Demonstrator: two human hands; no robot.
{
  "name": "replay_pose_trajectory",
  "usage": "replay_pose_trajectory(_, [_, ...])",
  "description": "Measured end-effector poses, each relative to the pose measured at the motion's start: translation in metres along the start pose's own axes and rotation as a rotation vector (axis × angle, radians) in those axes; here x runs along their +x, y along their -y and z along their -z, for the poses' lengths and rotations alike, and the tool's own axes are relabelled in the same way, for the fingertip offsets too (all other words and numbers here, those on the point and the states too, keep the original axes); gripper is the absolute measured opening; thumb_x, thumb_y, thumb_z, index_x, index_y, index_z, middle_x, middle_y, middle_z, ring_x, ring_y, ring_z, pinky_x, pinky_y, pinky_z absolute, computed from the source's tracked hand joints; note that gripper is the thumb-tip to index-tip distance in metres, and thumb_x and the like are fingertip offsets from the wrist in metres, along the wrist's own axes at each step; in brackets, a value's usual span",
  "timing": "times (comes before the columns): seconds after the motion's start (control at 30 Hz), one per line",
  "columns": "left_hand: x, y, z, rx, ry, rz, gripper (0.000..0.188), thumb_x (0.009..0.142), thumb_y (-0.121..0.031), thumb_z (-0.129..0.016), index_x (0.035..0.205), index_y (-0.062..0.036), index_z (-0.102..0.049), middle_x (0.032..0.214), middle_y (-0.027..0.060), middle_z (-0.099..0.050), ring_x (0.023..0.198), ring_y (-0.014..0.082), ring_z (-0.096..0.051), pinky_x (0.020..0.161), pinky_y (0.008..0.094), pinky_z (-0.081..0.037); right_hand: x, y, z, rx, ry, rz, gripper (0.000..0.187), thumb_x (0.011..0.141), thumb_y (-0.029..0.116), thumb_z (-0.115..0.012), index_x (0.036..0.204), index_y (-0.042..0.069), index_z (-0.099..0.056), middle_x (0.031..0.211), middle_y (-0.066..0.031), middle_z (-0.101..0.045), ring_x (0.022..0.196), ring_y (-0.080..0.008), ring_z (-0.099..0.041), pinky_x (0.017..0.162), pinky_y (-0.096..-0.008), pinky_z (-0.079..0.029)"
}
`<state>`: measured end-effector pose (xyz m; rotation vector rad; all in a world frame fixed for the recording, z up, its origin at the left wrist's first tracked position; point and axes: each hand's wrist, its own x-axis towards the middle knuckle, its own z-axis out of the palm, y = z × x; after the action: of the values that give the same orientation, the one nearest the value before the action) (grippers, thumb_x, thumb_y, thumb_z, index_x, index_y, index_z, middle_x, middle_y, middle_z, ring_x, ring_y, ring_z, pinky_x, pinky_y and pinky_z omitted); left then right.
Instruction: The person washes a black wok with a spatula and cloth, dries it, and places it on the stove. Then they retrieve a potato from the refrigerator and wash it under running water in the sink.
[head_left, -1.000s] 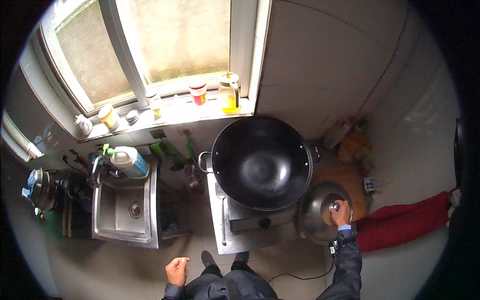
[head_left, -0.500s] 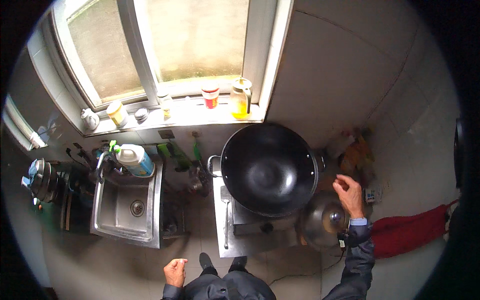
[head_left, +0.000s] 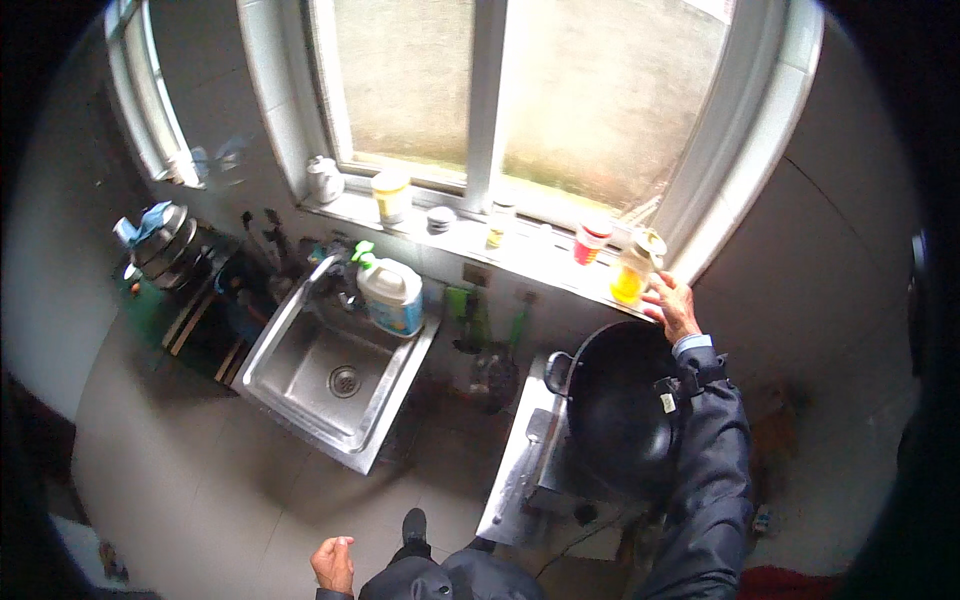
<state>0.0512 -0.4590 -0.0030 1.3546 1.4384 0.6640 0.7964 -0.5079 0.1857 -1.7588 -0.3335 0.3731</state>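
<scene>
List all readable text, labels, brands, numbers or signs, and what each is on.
No text is readable.
White bottle by the sink: blue label, blurred.
Red-and-white tub on the sill: markings too small.
White tag at the right wrist: illegible.
Jug of yellow liquid by the right hand: no print discernible.

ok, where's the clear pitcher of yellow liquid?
Head view, right of centre: the clear pitcher stands on the white windowsill, between the red cup and the right hand.
</scene>
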Motion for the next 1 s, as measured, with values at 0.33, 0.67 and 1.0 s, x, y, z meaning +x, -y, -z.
replay_pose_trajectory(0.33, [-0.009,0.023,0.001,-0.224,-0.121,0.137,0.025,0.104,-0.022,-0.064,0.096,-0.0003,-0.071,0.06,-0.003,-0.055,0.044,0.005,-0.045,0.042,0.0234,-0.034,0.045,-0.016,0.0,-0.284,-0.17,0.435,0.035,0.103,0.034,-0.065,0.084,0.004,-0.067,0.072,-0.0007,-0.061,0.059,-0.0082,-0.05,0.055,-0.0279,-0.042])
replay_pose_trajectory(0.67, [0.019,-0.031,-0.053,-0.175,0.234,0.16,0.027,0.105,-0.022,-0.063,0.097,0.0014,-0.072,0.062,-0.0029,-0.056,0.046,0.0041,-0.045,0.043,0.0228,-0.033,-0.123,0.053,0.085,-0.691,0.442,0.021,0.044,0.097,0.049,-0.068,0.089,0.006,-0.072,0.077,-0.0043,-0.064,0.072,-0.0154,-0.06,0.069,-0.0338,-0.051])
replay_pose_trajectory(1.0, [0.021,-0.034,-0.061,-0.149,0.279,0.137,0.025,0.105,-0.02,-0.063,0.097,0.0023,-0.072,0.065,-0.0019,-0.06,0.046,0.0038,-0.045,0.043,0.0225,-0.033,-0.181,0.033,0.038,-1.206,0.686,0.268,0.051,0.102,0.048,-0.057,0.092,0.002,-0.077,0.08,-0.0193,-0.073,0.068,-0.0366,-0.071,0.063,-0.0449,-0.056])
